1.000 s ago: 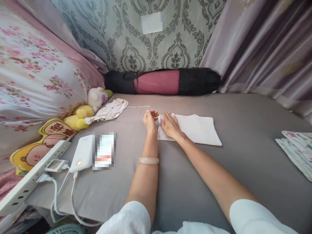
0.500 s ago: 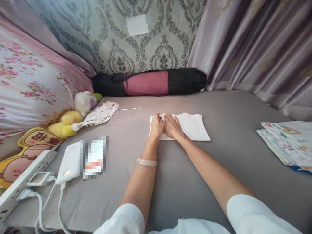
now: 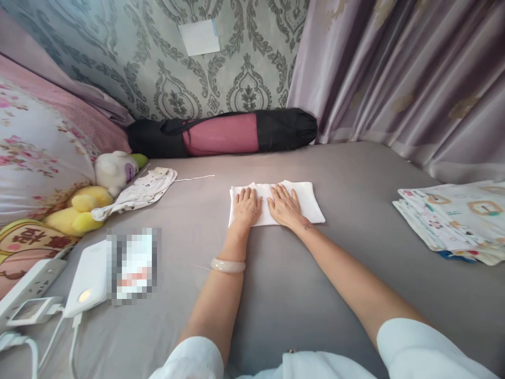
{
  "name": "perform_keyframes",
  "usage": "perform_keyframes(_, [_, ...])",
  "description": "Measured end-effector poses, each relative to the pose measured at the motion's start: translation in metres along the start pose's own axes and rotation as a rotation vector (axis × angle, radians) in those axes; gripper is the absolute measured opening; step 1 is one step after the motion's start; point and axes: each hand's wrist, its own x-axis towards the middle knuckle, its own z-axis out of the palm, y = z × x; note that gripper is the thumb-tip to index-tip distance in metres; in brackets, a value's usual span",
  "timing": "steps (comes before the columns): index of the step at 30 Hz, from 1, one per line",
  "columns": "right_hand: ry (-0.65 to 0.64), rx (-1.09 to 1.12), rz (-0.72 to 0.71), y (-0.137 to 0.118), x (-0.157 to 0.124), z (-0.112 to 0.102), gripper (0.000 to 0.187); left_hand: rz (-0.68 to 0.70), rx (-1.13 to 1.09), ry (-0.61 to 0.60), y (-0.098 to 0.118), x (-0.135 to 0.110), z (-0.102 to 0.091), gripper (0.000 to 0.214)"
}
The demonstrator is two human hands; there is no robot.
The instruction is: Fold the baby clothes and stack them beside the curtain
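Observation:
A folded white cloth (image 3: 307, 200) lies flat on the grey bed sheet (image 3: 339, 295) ahead of me. My left hand (image 3: 246, 206) rests palm down on the cloth's left part, fingers stretched out. Beside it, my right hand (image 3: 284, 206) also lies flat on the cloth with its fingers spread. Neither hand grips anything. A pale bangle (image 3: 228, 265) sits on my left wrist.
A pile of printed cloths (image 3: 453, 218) lies at the right. A black and pink rolled bag (image 3: 221, 134) lies along the wall. At the left are plush toys (image 3: 90, 195), a small patterned garment (image 3: 138, 192), a white power bank (image 3: 87, 279), a phone and a power strip (image 3: 27, 287).
My left hand let go of the cloth's left edge and came down flat on it beside the right hand. The view swung right, showing more of the printed pile.

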Motion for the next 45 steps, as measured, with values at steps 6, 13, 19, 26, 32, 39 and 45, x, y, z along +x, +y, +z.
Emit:
perform_keyframes(6, [0.024, 0.024, 0.007, 0.0, 0.001, 0.003, 0.055, 0.028, 0.017, -0.009, -0.004, 0.001, 0.0, 0.018])
perform_keyframes(13, [0.043, 0.025, 0.061, 0.02, -0.004, -0.01, 0.056, 0.049, 0.048, -0.023, -0.007, 0.001, 0.001, 0.022])
perform_keyframes(19, [0.05, -0.083, 0.147, 0.056, -0.008, -0.012, 0.06, 0.061, 0.153, -0.015, -0.009, 0.001, 0.003, 0.028])
perform_keyframes(26, [-0.038, -0.075, 0.161, 0.063, -0.007, -0.012, 0.063, -0.034, 0.194, 0.11, -0.004, 0.0, 0.003, 0.03])
perform_keyframes(32, [-0.007, -0.114, 0.033, 0.081, 0.01, -0.034, 0.043, -0.102, 0.001, 0.145, -0.001, 0.021, -0.014, 0.026])
perform_keyframes(39, [-0.246, -0.03, 0.077, 0.11, 0.061, -0.053, 0.022, -0.259, 0.376, -0.289, -0.005, 0.089, -0.045, 0.027])
perform_keyframes(45, [-0.497, -0.004, 0.147, 0.117, 0.085, -0.065, 0.032, -0.301, 0.606, -0.662, 0.002, 0.129, -0.057, 0.026])
